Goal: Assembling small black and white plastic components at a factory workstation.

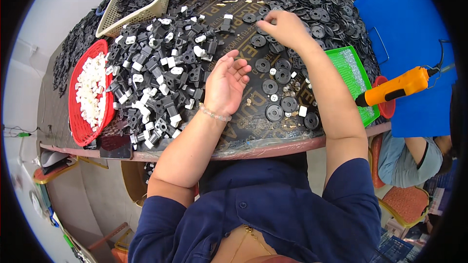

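Fingers of the right hand pinch together at the round black plastic discs, far up the table. Left hand rests open, fingers apart, beside the black-and-white plastic clips. Best to grab one disc, gently

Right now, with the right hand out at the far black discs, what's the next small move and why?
Probably close the right hand on one black disc and draw it back toward the left hand. The fingertips already rest among the discs, and the left hand lies open and empty beside the nearer ones.
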